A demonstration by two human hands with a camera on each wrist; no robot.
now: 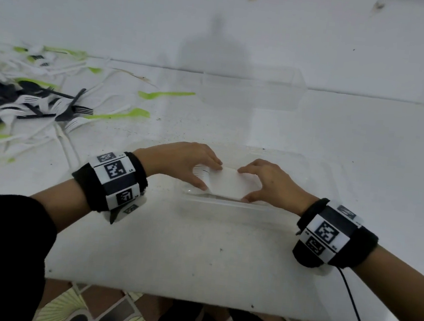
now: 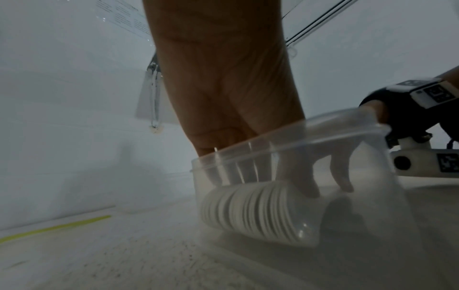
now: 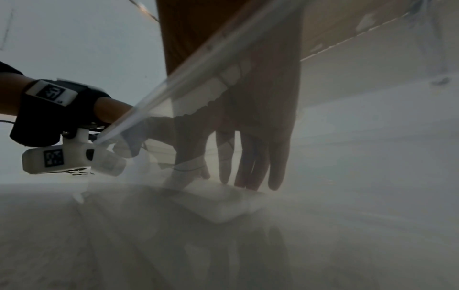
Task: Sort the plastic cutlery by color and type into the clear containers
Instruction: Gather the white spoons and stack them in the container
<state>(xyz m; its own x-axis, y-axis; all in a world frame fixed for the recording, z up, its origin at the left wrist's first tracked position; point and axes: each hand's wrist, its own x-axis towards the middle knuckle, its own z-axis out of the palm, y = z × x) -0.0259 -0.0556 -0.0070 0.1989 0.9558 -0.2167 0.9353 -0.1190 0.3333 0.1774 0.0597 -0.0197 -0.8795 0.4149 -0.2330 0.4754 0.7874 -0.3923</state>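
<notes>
From the head view, both hands are reaching into the near clear container (image 1: 334, 178) in the middle of the table (image 1: 196, 250). The left hand (image 1: 179, 162) and the right hand (image 1: 274, 184) are holding a tidy white stack of cutlery (image 1: 225, 184) between them, fingers curled down onto its two ends. A second clear container (image 1: 252, 86) is sitting far back, seemingly unfilled. The mixed pile (image 1: 26, 99) of white, black and green pieces is still lying far left, so I judge the sorting to be at an early stage.

From the left wrist view, the fingers (image 2: 305, 184) are pressing on the stack (image 2: 255, 213) through the cloudy wall, its nested rims showing as close white lines.

From the right wrist view, the fingers (image 3: 250, 162) are reaching straight down, close together, touching the stack (image 3: 223, 206); the container wall is blurring the rest.
</notes>
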